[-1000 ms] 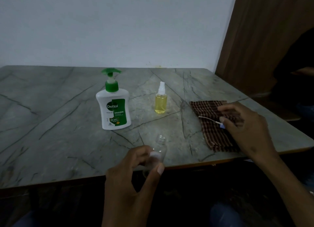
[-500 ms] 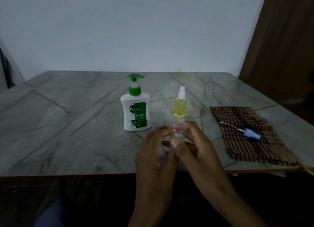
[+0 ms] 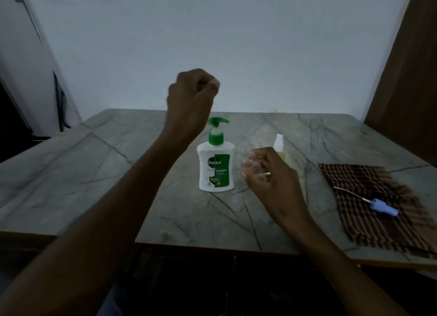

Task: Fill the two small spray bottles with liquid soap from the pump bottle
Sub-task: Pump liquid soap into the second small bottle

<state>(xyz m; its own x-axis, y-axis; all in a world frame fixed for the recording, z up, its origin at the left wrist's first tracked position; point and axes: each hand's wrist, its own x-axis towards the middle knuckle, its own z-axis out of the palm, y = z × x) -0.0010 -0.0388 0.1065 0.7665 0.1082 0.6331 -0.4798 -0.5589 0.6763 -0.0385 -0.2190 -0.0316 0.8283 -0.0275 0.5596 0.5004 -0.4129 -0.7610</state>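
Note:
A white pump bottle (image 3: 216, 166) with a green pump head stands upright mid-table. My left hand (image 3: 191, 95) hovers above the pump head, fingers curled shut with nothing visible in them. My right hand (image 3: 267, 173) holds a small clear empty spray bottle (image 3: 250, 164), tilted, its open neck pointing left toward the pump bottle. Behind my right hand stands a second small spray bottle (image 3: 279, 147) with yellow liquid and a white sprayer top, partly hidden. A blue sprayer cap (image 3: 383, 206) with its thin white tube lies on the cloth.
The grey marble-patterned table (image 3: 118, 173) fills the view, its front edge near me. A brown checked cloth (image 3: 369, 188) lies at the right. A white wall stands behind and a brown wooden panel (image 3: 406, 79) at the far right.
The clear bottle passed from my left hand to my right, which moved it up beside the pump bottle. My left hand let go and rose above the pump head.

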